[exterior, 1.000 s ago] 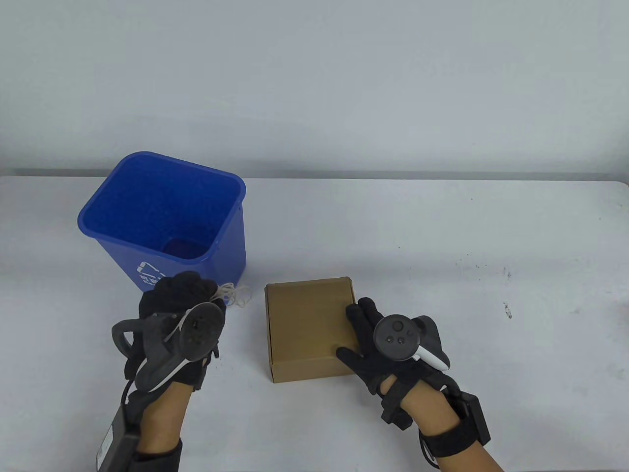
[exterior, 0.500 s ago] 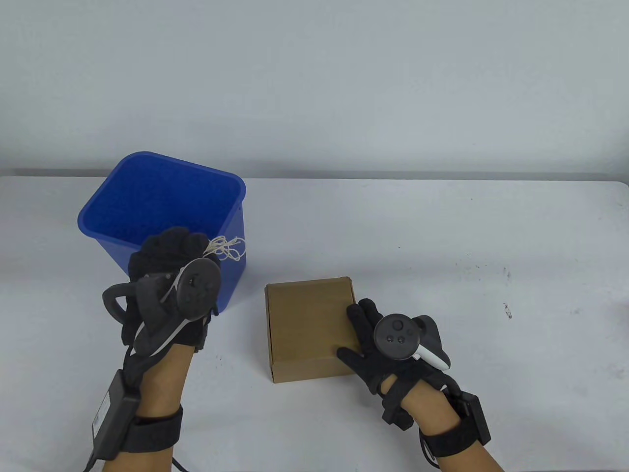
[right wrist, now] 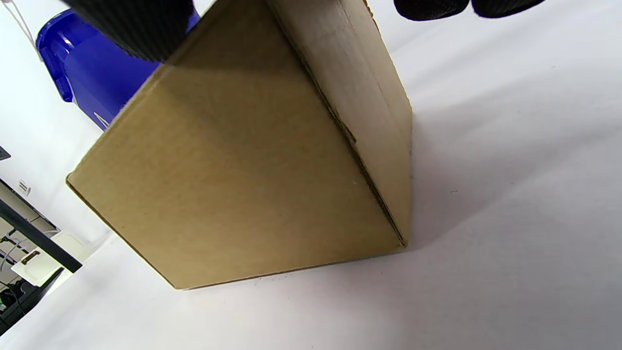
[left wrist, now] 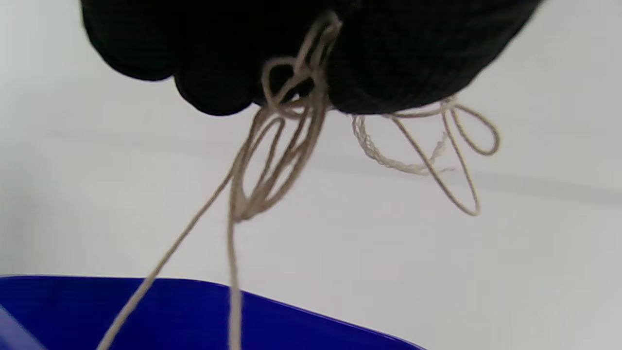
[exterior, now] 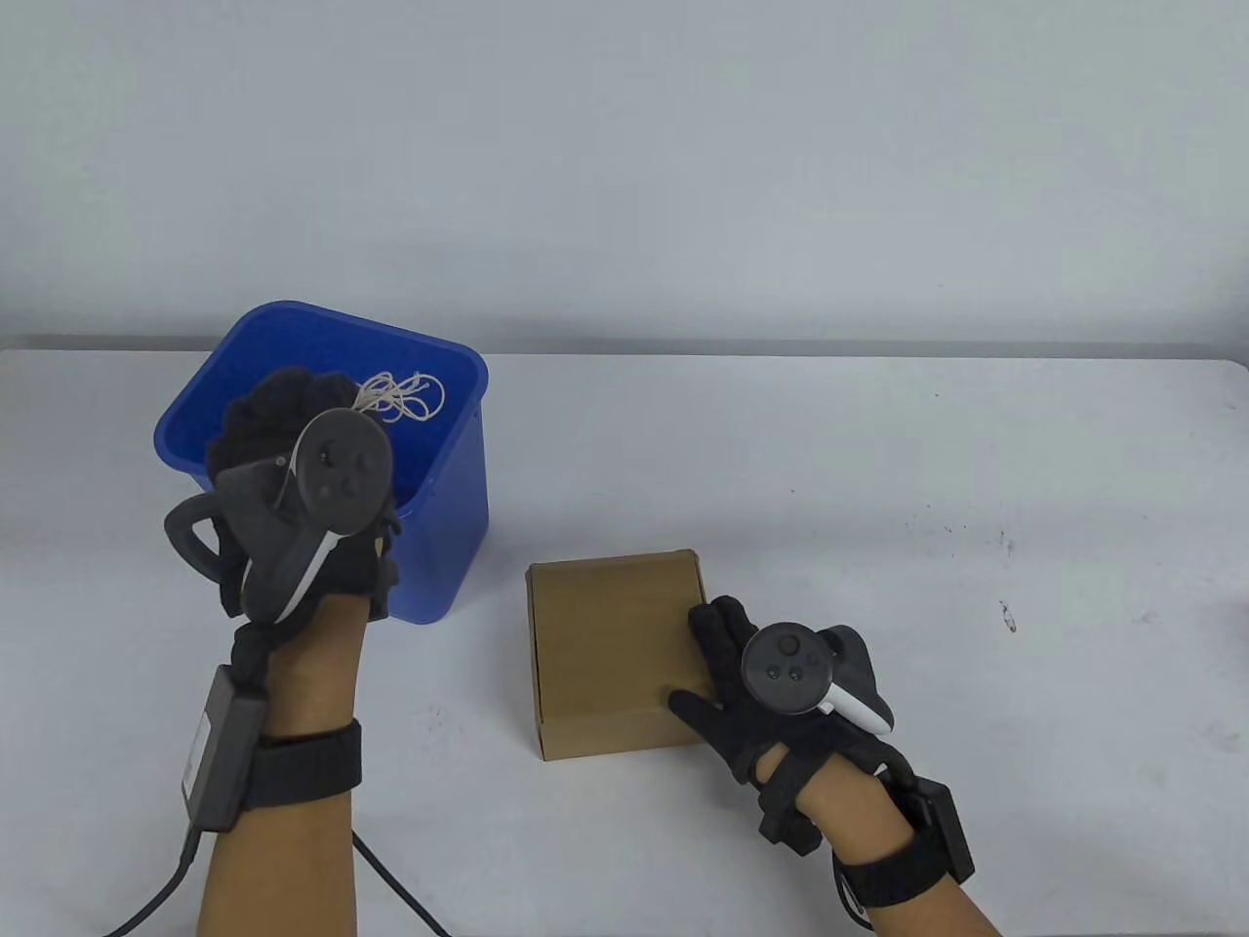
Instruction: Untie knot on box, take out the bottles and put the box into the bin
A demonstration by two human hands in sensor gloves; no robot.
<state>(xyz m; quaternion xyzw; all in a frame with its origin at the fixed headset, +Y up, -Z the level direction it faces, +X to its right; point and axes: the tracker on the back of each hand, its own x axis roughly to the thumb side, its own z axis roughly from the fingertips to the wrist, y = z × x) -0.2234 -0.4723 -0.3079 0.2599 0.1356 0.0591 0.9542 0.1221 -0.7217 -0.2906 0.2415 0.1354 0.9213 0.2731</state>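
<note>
My left hand (exterior: 288, 410) is raised over the open top of the blue bin (exterior: 454, 527) and pinches a bundle of beige string (exterior: 405, 395). In the left wrist view the string (left wrist: 277, 160) hangs in loops from my curled fingers (left wrist: 301, 48), above the bin rim (left wrist: 291, 321). The brown cardboard box (exterior: 610, 654) sits closed on the table, right of the bin. My right hand (exterior: 727, 664) rests on the box's near right corner with fingers laid flat. The right wrist view shows the box (right wrist: 233, 184) close up, my thumb (right wrist: 131, 24) over its top. No bottles are visible.
The white table (exterior: 878, 488) stretches to the right of the box, with a few dark specks (exterior: 1005, 615). A cable (exterior: 390, 878) trails from my left wrist at the bottom edge. The bin (right wrist: 97, 68) stands just left of the box.
My left hand has lifted the string from table level in front of the bin up and back over the bin's opening. The right hand and box have stayed still.
</note>
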